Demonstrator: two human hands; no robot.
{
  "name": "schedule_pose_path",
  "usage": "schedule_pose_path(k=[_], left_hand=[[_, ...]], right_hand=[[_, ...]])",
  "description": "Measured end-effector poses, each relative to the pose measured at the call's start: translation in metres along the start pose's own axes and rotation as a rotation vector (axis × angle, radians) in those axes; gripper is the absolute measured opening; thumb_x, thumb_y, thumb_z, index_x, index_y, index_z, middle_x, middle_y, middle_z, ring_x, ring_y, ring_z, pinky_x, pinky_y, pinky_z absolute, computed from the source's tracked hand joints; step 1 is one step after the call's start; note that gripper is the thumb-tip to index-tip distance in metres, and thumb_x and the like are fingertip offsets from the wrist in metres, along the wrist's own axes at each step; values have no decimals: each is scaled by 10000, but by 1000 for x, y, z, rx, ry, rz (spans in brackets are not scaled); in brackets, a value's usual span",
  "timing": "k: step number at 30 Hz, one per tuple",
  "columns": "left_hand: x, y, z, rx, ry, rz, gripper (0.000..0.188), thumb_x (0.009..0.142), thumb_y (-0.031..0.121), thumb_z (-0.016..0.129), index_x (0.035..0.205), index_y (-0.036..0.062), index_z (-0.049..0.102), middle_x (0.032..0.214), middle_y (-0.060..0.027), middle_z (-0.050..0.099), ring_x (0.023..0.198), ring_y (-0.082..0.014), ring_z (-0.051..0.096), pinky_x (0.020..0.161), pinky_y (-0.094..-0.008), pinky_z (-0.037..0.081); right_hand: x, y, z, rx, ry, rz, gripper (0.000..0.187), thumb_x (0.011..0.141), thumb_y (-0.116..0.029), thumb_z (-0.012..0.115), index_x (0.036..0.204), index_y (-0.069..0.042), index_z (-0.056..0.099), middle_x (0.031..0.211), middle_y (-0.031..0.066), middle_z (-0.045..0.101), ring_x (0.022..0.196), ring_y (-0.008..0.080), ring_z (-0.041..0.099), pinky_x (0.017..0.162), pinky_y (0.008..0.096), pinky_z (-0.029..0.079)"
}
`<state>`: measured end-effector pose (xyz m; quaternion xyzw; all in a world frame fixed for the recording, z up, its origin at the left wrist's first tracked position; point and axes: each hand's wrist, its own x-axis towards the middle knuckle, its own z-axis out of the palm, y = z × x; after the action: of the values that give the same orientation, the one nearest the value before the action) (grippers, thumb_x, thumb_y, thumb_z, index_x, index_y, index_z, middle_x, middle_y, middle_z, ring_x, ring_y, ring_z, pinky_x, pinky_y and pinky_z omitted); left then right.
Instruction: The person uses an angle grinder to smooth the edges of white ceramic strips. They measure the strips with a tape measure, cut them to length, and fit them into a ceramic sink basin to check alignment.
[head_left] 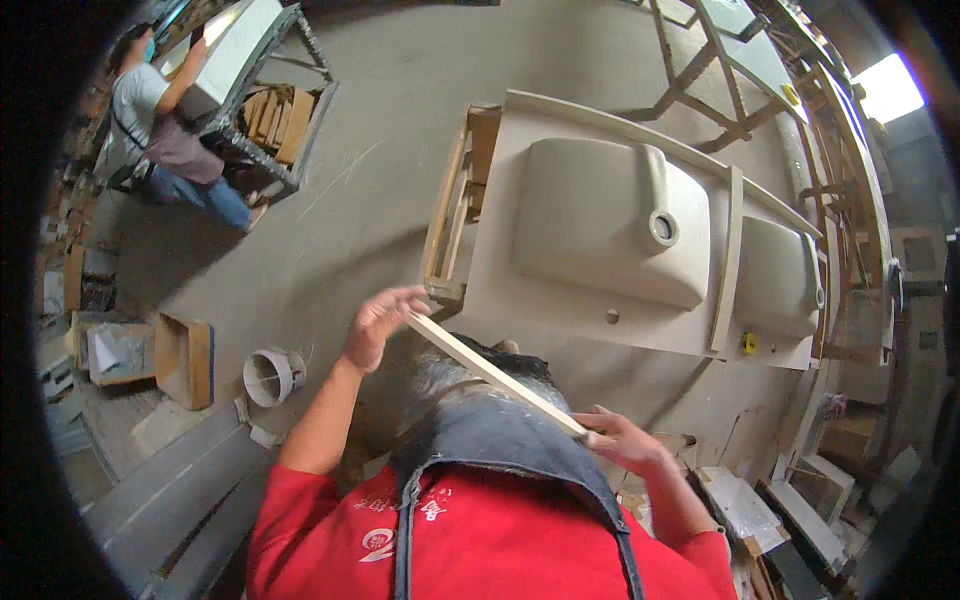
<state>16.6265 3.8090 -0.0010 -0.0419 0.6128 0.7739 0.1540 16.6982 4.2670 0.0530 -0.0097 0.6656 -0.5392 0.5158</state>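
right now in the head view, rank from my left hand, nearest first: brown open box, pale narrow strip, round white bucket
1. Pale narrow strip: one end in the left hand
2. Round white bucket: lower left
3. Brown open box: farther left, past the bucket

Head view: single wide fisheye, left unit of a side-by-side pair, head-worn. Aim: steeply down and forward from above the wearer's chest. Attitude: upright, unmirrored; picture left is the wearer's left. Nearest: red shirt (500, 550) and dark apron (500, 425), lower middle. Close: left grip (378, 325) and right grip (622, 442), forearms rising from the lower part. Farther: pale double-basin slab (655, 328), right of centre, seen from above. Farthest: co-worker (165, 125), upper left; bright opening (888, 90), upper right. Field: very broad, floor (375, 70) included; outline round, corners black, straight edges bowed toward the rim.
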Motion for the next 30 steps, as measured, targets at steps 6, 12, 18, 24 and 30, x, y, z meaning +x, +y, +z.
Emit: schedule_pose_path(k=[6, 12, 18, 24, 30], left_hand=[[132, 55, -68, 109, 312, 300, 375, 1007, 185, 591, 1343, 18, 585, 1167, -79, 665, 1085, -172, 605, 1028, -324, 433], [244, 128, -135, -301, 525, 114, 357, 969, 174, 641, 1315, 107, 583, 1163, -61, 610, 957, -210, 669, 671, -339, 616], [329, 154, -166, -279, 522, 96, 263, 908, 138, 697, 1158, 134, 616, 999, -29, 599, 747, -153, 623, 515, -279, 487], [357, 146, -115, -126, 52, 44, 424, 954, 179, 668, 1358, 98, 565, 1199, -46, 622, 911, -176, 662, 699, -317, 540], [392, 115, -145, 519, -265, 114, 497, 984, 200, 648, 1447, 42, 559, 1316, -89, 660, 1061, -202, 678, 860, -353, 547]], right_hand=[[134, -50, 65, 148, 182, -295, 705, 975, -525, 634, 1422, 17, 586, 1418, 198, 523, 1392, 279, 423, 1163, 406, 333], [252, -170, 118, 328, 257, -236, 590, 853, -270, 779, 1339, 28, 627, 1265, 186, 664, 1154, 259, 628, 1050, 367, 452], [300, -236, 135, -39, 663, -279, 471, 860, -211, 732, 1271, 2, 646, 1063, 233, 708, 1056, 358, 682, 940, 435, 515], [316, -210, 137, -173, 1154, -208, 285, 887, -99, 658, 1165, -75, 717, 1064, 160, 685, 997, 363, 660, 850, 420, 527], [314, -147, 132, -21, 1367, -138, 247, 879, -123, 669, 1113, -91, 741, 1090, 140, 682, 996, 351, 665, 863, 425, 534]])
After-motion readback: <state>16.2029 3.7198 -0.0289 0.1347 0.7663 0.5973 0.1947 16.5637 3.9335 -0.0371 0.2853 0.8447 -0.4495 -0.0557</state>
